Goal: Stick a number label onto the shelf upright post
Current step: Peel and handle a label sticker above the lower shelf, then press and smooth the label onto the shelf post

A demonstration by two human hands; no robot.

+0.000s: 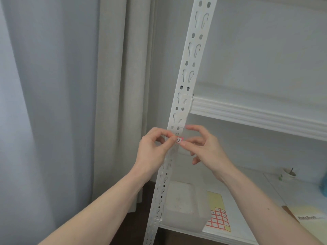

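Note:
A white slotted upright post (187,68) of a metal shelf runs from top right down to the bottom centre. A small red-bordered white number label (179,140) sits against the post's front face at hand height. My left hand (155,149) pinches the label's left end with thumb and forefinger. From the right, my right hand (203,147) pinches the label's other end, its remaining fingers spread loosely.
A yellow sheet of red-bordered labels (218,220) lies on the lower shelf beside a translucent plastic tub (182,206). A notebook (311,218) and a small cup (289,173) sit further right. An upper shelf board (256,114) joins the post. Curtains (62,103) hang left.

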